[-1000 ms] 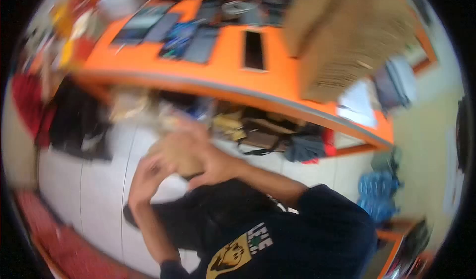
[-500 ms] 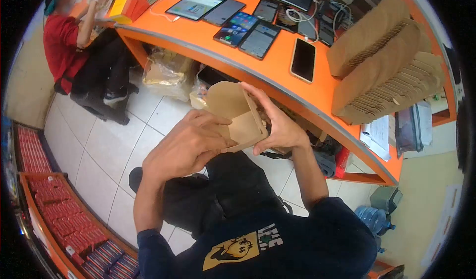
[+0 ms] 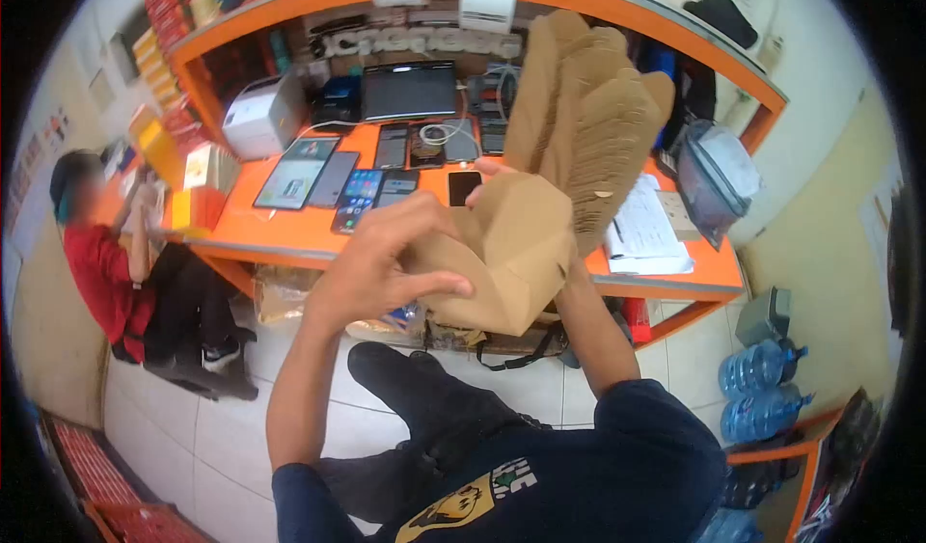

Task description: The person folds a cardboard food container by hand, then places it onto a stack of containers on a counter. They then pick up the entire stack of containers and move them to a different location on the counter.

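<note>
A brown cardboard box (image 3: 526,254), partly folded, is held up in front of my chest, between both hands. My left hand (image 3: 386,263) grips its left side, thumb on the near face and fingers curled over the upper edge. Behind the box, my right hand (image 3: 492,175) shows only some fingertips at the top; the rest is hidden by the cardboard. Beyond it, stacks of brown cardboard pieces (image 3: 612,109) stand on the orange table (image 3: 318,250).
Several phones and tablets (image 3: 296,173), a dark screen (image 3: 409,91) and a white printer (image 3: 263,117) are on the table. Papers (image 3: 643,230) lie at its right. A seated person in red (image 3: 101,273) is at the left. Blue water bottles (image 3: 762,413) stand on the right.
The view has tilted up toward the table. The box has been raised and turned, so its outer faces now show instead of its open inside, and both hands have moved with it.
</note>
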Demonstrator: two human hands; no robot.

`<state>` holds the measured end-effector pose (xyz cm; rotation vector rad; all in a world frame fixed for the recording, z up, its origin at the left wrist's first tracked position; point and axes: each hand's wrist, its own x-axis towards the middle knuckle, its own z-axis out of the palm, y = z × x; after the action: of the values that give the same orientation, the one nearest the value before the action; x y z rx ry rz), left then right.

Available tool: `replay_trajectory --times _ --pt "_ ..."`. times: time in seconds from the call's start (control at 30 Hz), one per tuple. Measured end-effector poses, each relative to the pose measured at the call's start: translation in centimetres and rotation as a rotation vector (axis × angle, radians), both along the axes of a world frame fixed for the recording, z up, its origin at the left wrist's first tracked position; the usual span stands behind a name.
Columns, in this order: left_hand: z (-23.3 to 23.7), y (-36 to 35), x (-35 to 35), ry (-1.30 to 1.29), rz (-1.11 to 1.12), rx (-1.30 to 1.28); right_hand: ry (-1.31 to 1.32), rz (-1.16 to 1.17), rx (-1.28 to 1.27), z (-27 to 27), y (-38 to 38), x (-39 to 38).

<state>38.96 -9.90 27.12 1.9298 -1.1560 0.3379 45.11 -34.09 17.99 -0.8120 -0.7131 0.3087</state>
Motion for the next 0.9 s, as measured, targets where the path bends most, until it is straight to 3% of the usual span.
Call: replay_trajectory --times 0.03,0.13,0.17,0.23,0.3,0.37,0.4,0.5,0.6,0.7,0.77,0.83,0.9 --pt "0.4 -0.9 0.2 0.000 -0.026 0.009 0.000 -0.026 0.009 0.0 -0.8 -0.1" --pt "1.7 -3.1 0.0 0.025 0.040 -0.011 0.029 -0.629 0.019 1.0 -2.6 -1.9" --pt "2.4 -3.3 -0.5 0.020 0.031 -0.012 0.024 -0.638 0.019 1.9 -3.4 -3.2" --pt "3.7 -3.3 -1.4 -0.214 0.316 -0.042 -0.288 -1.047 -0.115 3.5 -5.1 -6.0" --pt "4.9 -3.5 -2.6 -0.323 0.390 -0.018 -0.613 -1.204 -0.319 5.5 -5.3 -9.5" --pt "6.1 -5.2 -4.6 -0.431 0.509 0.002 -1.118 -1.412 -0.857 10.0 -3.6 -11.8" --pt "6.7 -6.5 -5.6 -0.426 0.496 0.006 -1.105 -1.420 -0.864 10.2 -3.1 -11.4" --pt "8.6 -10.7 -7.7 -0.458 0.501 -0.139 -1.368 -1.552 -0.573 12.3 -3.1 -8.5" --pt "10.9 -13.9 -7.4 -0.476 0.449 -0.219 -1.385 -1.589 -0.516 15.9 -5.3 -6.5" --pt "13.7 -15.9 -4.6 -0.652 0.356 -0.307 -1.314 -1.545 -0.528 19.6 -8.6 -4.6" --pt "15.7 -15.4 -1.1 -0.992 0.010 -0.657 -1.245 -1.493 -0.555 21.4 -10.8 -3.2" --pt "15.3 -13.9 1.2 -0.866 0.203 -0.719 -1.165 -1.417 -0.589 22.3 -13.2 -1.5" --pt "14.2 -13.3 5.8 -0.571 0.266 -0.605 -1.039 -1.286 -0.601 22.1 -15.5 1.5"
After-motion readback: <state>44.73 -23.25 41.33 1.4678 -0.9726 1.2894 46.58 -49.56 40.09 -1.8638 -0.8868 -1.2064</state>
